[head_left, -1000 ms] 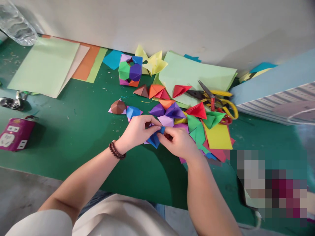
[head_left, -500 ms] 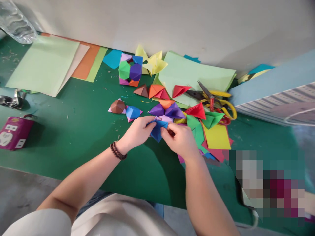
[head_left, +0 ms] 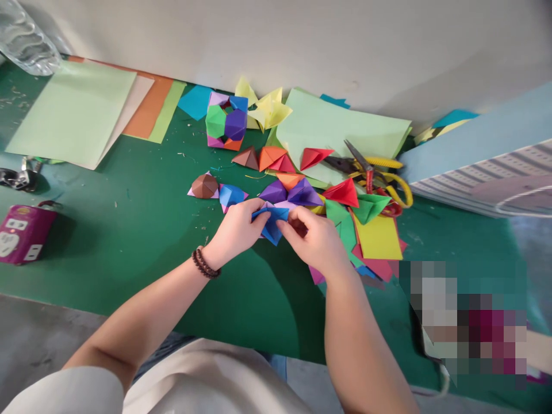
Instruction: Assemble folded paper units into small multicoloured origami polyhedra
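Observation:
Between my hands is a blue folded paper piece (head_left: pixel 274 229), with a bit of pale purple paper showing behind it. My left hand (head_left: pixel 242 225) pinches its left side between thumb and fingers. On its right edge, my right hand (head_left: pixel 311 233) has thumb and forefinger closed on the paper. Just beyond lie purple folded pieces (head_left: pixel 303 193) and an orange one (head_left: pixel 290 181). Left of my fingers sit a blue-and-pink unit (head_left: pixel 232 196) and a brown-and-pink unit (head_left: pixel 204 186). A multicoloured paper ball (head_left: pixel 227 122) stands farther back.
Scissors (head_left: pixel 361 161) with yellow handles lie at the right by red (head_left: pixel 344 192) and green folded pieces (head_left: pixel 371 207). Paper sheets (head_left: pixel 73 109) and a purple power socket (head_left: pixel 26 234) are at left. A blue-sided box (head_left: pixel 483 138) borders the right; a blurred patch covers the lower right.
My right fingers have eased slightly on the blue paper's right edge, and more of it shows. Both hands stay in nearly the same place; the whole view has shifted a little.

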`<state>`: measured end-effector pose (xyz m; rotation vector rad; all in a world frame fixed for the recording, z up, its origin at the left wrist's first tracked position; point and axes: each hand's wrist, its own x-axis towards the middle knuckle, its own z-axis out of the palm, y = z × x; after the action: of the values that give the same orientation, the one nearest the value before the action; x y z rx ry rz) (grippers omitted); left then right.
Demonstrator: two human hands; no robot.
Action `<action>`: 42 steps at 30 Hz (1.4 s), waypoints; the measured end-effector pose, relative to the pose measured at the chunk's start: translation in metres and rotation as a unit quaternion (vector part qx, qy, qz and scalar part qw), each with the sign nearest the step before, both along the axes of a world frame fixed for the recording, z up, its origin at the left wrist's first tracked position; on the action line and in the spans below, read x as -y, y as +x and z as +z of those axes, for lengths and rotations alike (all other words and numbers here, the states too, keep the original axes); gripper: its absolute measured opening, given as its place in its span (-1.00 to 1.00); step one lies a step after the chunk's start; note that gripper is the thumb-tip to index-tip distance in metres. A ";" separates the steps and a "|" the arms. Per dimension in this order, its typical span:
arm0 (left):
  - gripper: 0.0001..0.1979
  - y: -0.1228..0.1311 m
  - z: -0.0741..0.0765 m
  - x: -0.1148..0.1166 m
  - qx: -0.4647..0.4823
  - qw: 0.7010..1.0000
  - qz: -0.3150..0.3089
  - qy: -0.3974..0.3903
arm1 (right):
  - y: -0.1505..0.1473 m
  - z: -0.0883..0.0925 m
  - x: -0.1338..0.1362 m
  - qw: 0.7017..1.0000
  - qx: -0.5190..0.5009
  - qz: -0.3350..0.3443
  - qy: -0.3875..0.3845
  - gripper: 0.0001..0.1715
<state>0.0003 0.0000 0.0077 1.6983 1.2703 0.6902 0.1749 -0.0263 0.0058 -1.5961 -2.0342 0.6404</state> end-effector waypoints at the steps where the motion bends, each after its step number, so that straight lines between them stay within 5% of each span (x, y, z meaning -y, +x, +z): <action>1: -0.82 0.000 0.000 0.000 -0.002 1.000 0.002 0.003 | 0.000 0.000 0.000 1.000 0.004 0.007 -0.006 -0.69; 10: -0.80 0.001 -0.004 0.000 -0.028 0.999 0.011 0.026 | -0.002 -0.004 0.000 0.998 0.030 0.044 -0.023 -0.53; 14: -0.83 0.000 -0.005 0.001 -0.040 0.998 -0.008 0.038 | -0.001 -0.005 -0.001 0.999 -0.042 0.006 -0.012 -0.78; 21: -0.82 0.003 0.002 0.005 -0.034 0.997 -0.066 0.024 | -0.004 0.001 0.000 0.994 -0.106 -0.017 0.034 -0.93; 32: -0.91 0.002 0.004 0.004 0.000 0.999 -0.039 -0.005 | -0.006 -0.004 0.000 0.981 -0.192 -0.023 0.003 -0.93; 37: -0.88 0.001 0.011 0.004 0.037 0.997 -0.047 -0.040 | -0.005 -0.004 0.000 0.977 -0.192 -0.026 0.084 -0.90; 42: -0.85 0.001 0.012 0.004 0.049 0.995 -0.054 -0.061 | 0.000 -0.003 -0.002 0.973 -0.176 0.043 0.146 -0.83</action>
<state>0.0015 -0.0040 0.0196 1.6008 1.1214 0.6109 0.1751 -0.0238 0.0029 -1.1424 -1.8391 0.5764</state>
